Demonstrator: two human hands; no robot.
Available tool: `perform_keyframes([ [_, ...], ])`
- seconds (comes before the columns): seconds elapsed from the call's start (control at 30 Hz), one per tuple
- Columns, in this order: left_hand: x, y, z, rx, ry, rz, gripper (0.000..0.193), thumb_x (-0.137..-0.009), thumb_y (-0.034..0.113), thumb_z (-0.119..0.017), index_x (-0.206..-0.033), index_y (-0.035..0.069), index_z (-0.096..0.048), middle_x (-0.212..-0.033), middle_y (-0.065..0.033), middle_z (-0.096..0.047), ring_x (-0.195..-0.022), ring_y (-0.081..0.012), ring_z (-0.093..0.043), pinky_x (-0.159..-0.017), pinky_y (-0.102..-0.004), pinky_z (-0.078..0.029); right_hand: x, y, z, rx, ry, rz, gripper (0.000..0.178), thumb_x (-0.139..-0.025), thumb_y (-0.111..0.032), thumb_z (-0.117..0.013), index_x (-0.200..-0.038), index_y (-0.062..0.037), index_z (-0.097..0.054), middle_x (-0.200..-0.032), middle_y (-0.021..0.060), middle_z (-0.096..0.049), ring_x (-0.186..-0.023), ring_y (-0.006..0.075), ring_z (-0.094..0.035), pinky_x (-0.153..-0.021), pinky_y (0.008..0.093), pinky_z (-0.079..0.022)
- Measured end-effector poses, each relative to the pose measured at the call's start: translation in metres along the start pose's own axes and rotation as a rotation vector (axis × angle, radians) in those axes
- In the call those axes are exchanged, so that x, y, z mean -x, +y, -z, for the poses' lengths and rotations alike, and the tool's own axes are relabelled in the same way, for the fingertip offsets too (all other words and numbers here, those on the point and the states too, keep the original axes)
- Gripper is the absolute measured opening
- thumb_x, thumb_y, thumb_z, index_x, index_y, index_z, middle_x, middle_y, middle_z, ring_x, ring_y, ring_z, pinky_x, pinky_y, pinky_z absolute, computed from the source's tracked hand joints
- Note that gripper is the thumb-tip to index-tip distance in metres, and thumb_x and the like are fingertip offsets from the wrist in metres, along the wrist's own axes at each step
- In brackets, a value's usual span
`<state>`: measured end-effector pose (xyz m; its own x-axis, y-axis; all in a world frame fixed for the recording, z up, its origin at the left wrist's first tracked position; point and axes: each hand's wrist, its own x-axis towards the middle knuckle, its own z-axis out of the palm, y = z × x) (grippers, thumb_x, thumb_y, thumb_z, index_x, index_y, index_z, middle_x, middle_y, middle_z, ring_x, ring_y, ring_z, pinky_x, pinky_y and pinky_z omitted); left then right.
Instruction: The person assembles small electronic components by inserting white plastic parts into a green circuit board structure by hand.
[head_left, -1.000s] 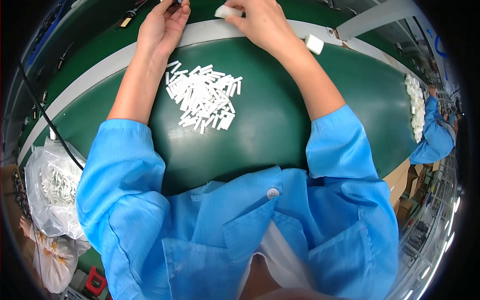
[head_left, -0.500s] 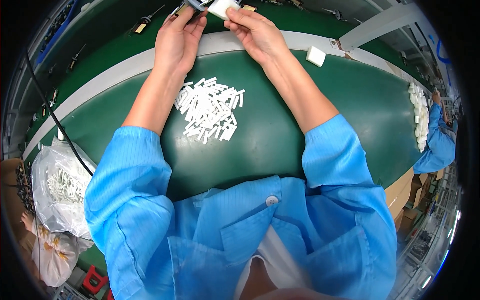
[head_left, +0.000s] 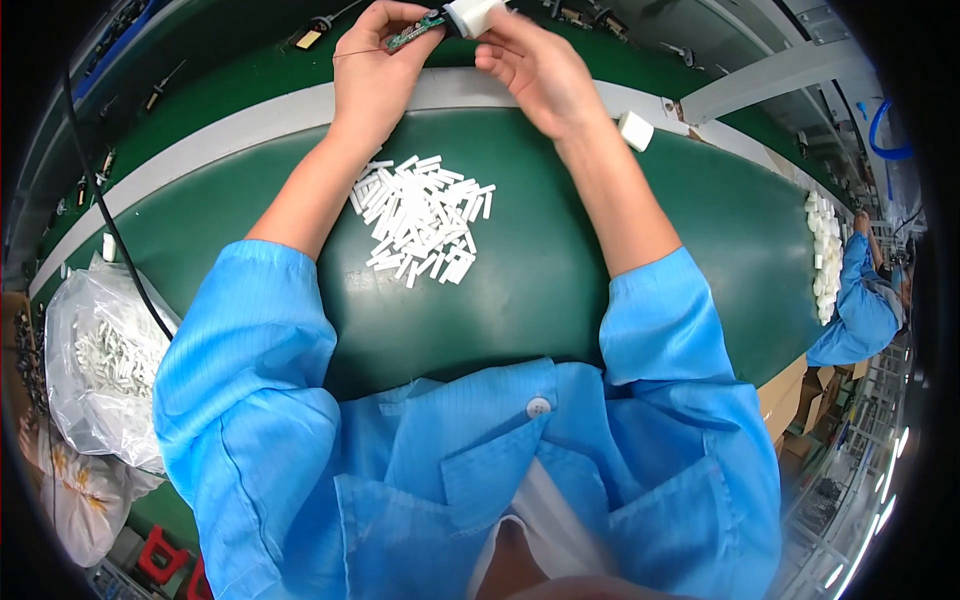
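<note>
At the top edge, my left hand grips a narrow green circuit board between thumb and fingers. A dark part at the board's right end meets a white block-shaped housing. My right hand has its thumb and forefinger on that housing, with the other fingers loosely curled; the grip is partly blurred. Below my wrists, a loose pile of short white strips lies on the green table. Another white housing rests near the table's far rim, by my right wrist.
Beyond the pale rail, a green belt carries small assemblies. A clear bag of white strips and a black cable are at left. White housings line the right end, near a co-worker's blue sleeve.
Both hands have shifted slightly right. The board in my left hand has turned into view, and its dark end now meets the white housing held in my right hand.
</note>
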<state>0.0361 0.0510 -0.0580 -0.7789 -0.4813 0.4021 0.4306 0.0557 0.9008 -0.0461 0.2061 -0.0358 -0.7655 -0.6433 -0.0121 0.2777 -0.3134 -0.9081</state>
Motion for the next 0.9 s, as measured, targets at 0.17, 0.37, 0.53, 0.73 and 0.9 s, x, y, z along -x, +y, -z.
perform_keyframes([
  [0.17,0.012,0.014,-0.009,-0.195,-0.074,-0.078,0.014,-0.081,-0.009,-0.061,-0.088,0.002,-0.058,-0.077,0.0022,-0.057,-0.071,-0.0028,-0.052,-0.065,-0.0194,-0.043,-0.006,-0.003,0.002,0.002,0.103,-0.104,0.038,-0.098,-0.041,-0.052,-0.099,-0.0031,-0.059,-0.083,0.0077,-0.064,-0.065,0.016,-0.063,-0.058,0.0245,-0.056],
  [0.37,0.015,0.021,-0.015,-0.37,-0.063,-0.269,0.015,-0.076,-0.009,-0.059,-0.087,0.001,-0.057,-0.078,-0.0033,-0.059,-0.072,-0.0079,-0.056,-0.066,-0.0237,-0.046,-0.01,0.017,0.014,0.045,0.04,0.137,0.028,-0.099,-0.027,-0.051,-0.1,0.0003,-0.057,-0.083,0.0104,-0.064,-0.066,0.0176,-0.064,-0.057,0.0249,-0.056],
  [0.53,0.004,0.006,-0.005,-0.412,-0.136,-0.039,0.023,-0.081,0.006,-0.072,-0.102,0.002,-0.063,-0.091,-0.0038,-0.067,-0.081,-0.0081,-0.06,-0.074,-0.0223,-0.048,-0.008,0.016,0.017,0.242,0.228,0.089,0.036,-0.096,-0.013,-0.05,-0.124,0.0094,-0.048,-0.096,0.0181,-0.064,-0.073,0.0173,-0.066,-0.066,0.0261,-0.057],
  [0.73,-0.003,-0.001,0.001,-0.334,-0.188,0.116,0.033,-0.084,0.007,-0.071,-0.113,0.003,-0.058,-0.094,-0.005,-0.067,-0.081,-0.0069,-0.061,-0.072,-0.0205,-0.049,-0.013,0.015,0.016,0.249,0.266,0.032,0.032,-0.097,-0.021,-0.055,-0.112,0.008,-0.053,-0.088,0.0143,-0.063,-0.062,0.0158,-0.062,-0.055,0.0242,-0.055],
  [0.9,0.003,-0.004,0.0,-0.266,-0.134,0.163,0.029,-0.079,0.014,-0.074,-0.103,0.004,-0.06,-0.083,-0.0068,-0.069,-0.078,-0.0106,-0.064,-0.072,-0.027,-0.052,-0.02,0.028,0.016,-0.277,0.242,-0.075,0.031,-0.094,-0.027,-0.061,-0.106,0.002,-0.06,-0.087,0.0109,-0.063,-0.067,0.0179,-0.063,-0.06,0.0268,-0.056],
])
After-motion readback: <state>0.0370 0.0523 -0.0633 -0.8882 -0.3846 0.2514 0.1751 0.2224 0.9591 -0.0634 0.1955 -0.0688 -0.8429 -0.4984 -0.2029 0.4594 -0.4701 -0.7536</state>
